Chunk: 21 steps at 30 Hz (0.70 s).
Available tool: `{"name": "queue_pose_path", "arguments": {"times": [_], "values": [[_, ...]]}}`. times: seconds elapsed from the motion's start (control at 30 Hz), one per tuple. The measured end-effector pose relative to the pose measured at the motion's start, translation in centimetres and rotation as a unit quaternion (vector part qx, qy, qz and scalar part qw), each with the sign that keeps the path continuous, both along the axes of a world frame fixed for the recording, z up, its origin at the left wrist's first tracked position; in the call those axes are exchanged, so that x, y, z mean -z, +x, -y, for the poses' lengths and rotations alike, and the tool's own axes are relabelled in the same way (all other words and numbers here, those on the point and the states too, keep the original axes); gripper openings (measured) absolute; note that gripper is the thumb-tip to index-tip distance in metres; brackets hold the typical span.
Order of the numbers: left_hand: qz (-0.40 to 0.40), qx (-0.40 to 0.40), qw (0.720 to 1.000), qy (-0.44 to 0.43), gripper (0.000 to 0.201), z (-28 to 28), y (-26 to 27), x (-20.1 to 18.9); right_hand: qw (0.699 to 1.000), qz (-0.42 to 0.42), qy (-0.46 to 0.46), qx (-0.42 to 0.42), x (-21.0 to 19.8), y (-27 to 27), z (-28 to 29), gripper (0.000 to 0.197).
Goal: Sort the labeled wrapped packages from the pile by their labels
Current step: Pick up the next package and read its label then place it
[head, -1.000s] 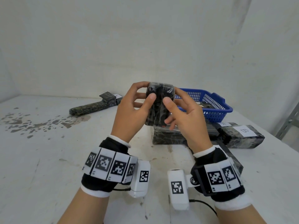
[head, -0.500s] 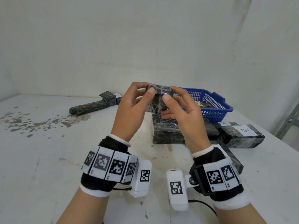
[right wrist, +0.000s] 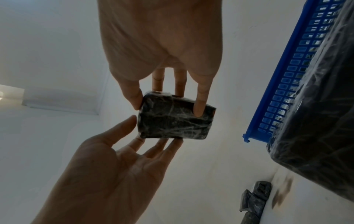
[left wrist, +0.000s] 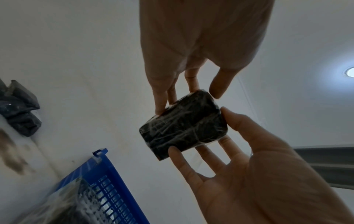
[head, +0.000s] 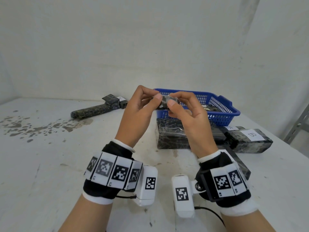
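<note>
White stained tabletop sat below both hands, left hand and right hand pinching a small black wrapped package by its ends, long axis 9-to-3, no label visible, blue basket at 2 o'clock, nearer the right.

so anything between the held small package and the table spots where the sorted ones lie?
Nothing visible. Both the left hand and right hand pinch the small wrapped package in the air above the big wrapped block. The label does not show, so its group can't be told.
</note>
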State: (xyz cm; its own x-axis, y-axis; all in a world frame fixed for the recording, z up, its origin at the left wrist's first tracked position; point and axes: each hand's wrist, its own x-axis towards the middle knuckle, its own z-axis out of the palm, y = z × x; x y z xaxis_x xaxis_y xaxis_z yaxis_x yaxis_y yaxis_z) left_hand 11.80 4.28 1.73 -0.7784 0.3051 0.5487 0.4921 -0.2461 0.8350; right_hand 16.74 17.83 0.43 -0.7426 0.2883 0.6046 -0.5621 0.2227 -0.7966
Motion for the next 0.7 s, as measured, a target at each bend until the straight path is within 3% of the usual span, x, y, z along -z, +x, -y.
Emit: {"name": "queue_pose_path", "arguments": {"times": [0.17,0.37,0.57,0.7], "values": [[0.080,0.035,0.996,0.027,0.003,0.49,-0.20,-0.31,0.999,0.001,0.000,-0.038,0.21,-0.02,-0.13,0.025],[0.123,0.045,0.990,0.052,0.044,0.53,-0.13,-0.44,0.997,-0.028,-0.006,-0.075,-0.30,0.44,0.38,0.059],[0.102,0.031,0.994,0.033,0.048,0.28,-0.02,-0.42,0.997,-0.006,-0.033,-0.076,0.00,0.06,0.24,0.079],[0.079,0.020,0.997,0.013,0.044,0.35,0.07,-0.44,0.996,0.008,-0.051,-0.069,0.04,-0.13,0.31,0.073]]}}
